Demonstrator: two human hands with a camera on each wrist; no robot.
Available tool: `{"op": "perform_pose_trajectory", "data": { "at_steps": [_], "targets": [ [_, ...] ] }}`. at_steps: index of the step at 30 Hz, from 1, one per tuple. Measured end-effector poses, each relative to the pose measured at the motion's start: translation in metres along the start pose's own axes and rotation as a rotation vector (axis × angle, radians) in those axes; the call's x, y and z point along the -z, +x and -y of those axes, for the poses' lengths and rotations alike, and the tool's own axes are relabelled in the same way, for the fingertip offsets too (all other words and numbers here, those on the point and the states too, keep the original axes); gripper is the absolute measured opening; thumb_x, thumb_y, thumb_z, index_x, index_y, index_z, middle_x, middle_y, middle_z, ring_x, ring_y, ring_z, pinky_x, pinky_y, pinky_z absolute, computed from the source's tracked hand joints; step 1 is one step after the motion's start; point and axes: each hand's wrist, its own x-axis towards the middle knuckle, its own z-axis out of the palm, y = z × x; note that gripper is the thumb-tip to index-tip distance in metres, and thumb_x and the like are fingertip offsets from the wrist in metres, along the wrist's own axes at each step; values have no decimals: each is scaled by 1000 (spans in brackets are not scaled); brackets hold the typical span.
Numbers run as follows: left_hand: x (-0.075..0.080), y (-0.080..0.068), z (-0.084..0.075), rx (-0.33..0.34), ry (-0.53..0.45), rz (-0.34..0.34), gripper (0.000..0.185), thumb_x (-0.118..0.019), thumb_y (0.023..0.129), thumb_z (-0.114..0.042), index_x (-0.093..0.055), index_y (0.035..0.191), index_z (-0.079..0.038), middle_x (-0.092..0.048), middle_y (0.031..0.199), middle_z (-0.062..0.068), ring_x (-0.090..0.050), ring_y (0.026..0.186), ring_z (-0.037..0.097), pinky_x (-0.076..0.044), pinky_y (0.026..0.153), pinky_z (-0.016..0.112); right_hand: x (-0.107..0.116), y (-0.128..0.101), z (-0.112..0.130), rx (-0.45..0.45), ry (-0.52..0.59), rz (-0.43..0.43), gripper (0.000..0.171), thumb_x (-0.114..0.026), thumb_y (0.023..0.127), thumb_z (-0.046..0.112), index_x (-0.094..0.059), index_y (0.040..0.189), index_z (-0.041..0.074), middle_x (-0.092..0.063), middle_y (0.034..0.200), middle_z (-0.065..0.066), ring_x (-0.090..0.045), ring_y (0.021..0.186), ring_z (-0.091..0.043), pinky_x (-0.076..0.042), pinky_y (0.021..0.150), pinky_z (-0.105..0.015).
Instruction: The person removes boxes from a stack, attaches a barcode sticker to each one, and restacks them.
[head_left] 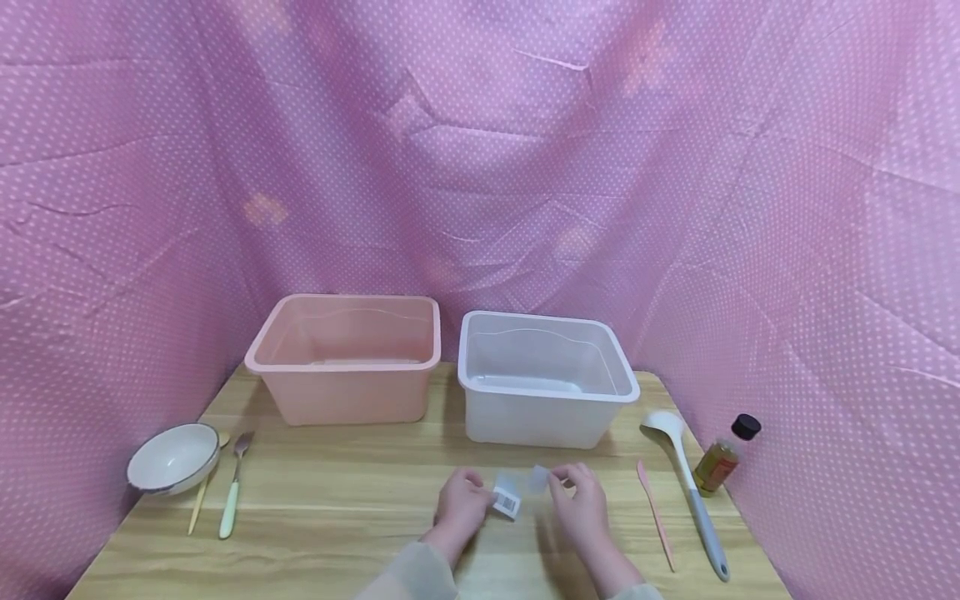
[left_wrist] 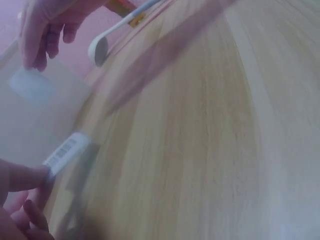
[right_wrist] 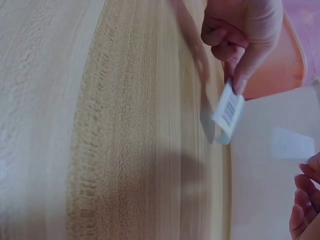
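I see 2 hands low over a wooden table (head_left: 337,500), just in front of a white bin (head_left: 547,383). The left hand (head_left: 461,500) pinches a small barcoded packet (head_left: 507,498) by 1 edge, fingers clamped on it. The right hand (head_left: 581,500) pinches a small translucent film (head_left: 538,477), fingertips together, held just beside the packet. My worry: both grips are only fingertip holds, so the light film could slip, flutter down or cling to skin.

Your head view looks forward and down over the table (head_left: 337,500). Both wrist views sit close above it, facing each other; all share the barcoded packet (head_left: 507,502).
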Motion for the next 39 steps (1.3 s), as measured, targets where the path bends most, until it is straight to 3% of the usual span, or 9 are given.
{"op": "perform_pose_trajectory", "data": {
  "at_steps": [6,11,14,17,22,26,29,34,39],
  "targets": [
    [5,2,2,67,165,-11,28,-79,77,-13,-55,91,-14,-56,80,1,-53,71,20,-42,63,37,2,0,1,-17,9,11,3,-73,87,8,-72,88,6,-64,91,2,-55,90,-21,-45,79,-36],
    [10,-1,-1,50,187,-23,23,-79,77,-16,-57,85,-15,-56,76,0,-53,70,20,-41,63,37,3,-2,4,-11,8,24,7,-73,88,11,-71,89,4,-64,91,1,-55,90,-21,-45,78,-35],
    [10,-1,-8,6,131,-15,12,-79,78,-17,-68,84,-15,-63,81,-2,-57,76,18,-46,70,40,3,-2,6,-1,5,20,9,-73,88,12,-71,89,3,-64,90,2,-55,90,-20,-45,78,-35],
    [10,-3,-23,-12,-31,54,12,-79,79,-17,-76,89,-11,-69,90,1,-61,87,21,-49,82,44,1,-2,7,42,-10,5,7,-73,88,11,-72,90,4,-63,89,3,-54,89,-19,-46,78,-36],
    [13,-10,-50,79,-292,176,30,-80,80,-23,-72,98,-1,-68,97,8,-60,95,28,-44,93,54,-5,-5,12,293,-132,-67,9,-78,80,3,-73,86,7,-60,84,5,-51,83,-14,-47,70,-32],
    [13,-16,-60,123,-338,191,37,-82,78,-32,-71,97,-2,-67,95,8,-58,94,28,-40,94,60,-10,-7,14,578,-236,-138,17,-81,72,-2,-72,84,6,-55,79,4,-46,76,-11,-45,63,-25],
    [12,-19,-62,134,-347,177,37,-84,76,-32,-71,94,-2,-66,95,7,-58,93,27,-40,93,59,-14,-7,13,734,-255,-157,15,-76,73,-1,-70,84,6,-55,79,3,-48,75,-12,-45,63,-23],
    [9,-20,-60,125,-379,159,29,-83,73,-18,-72,93,0,-68,91,7,-61,91,29,-48,88,50,-19,-7,11,906,-265,-162,8,-64,83,5,-70,87,4,-57,80,0,-52,72,-16,-47,61,-25],
    [8,-18,-56,118,-361,143,25,-80,75,-12,-73,93,2,-68,90,8,-61,87,27,-50,81,41,-22,-8,8,955,-298,-151,10,-60,86,6,-69,88,4,-56,79,0,-52,70,-17,-46,61,-27]
  ]
}}
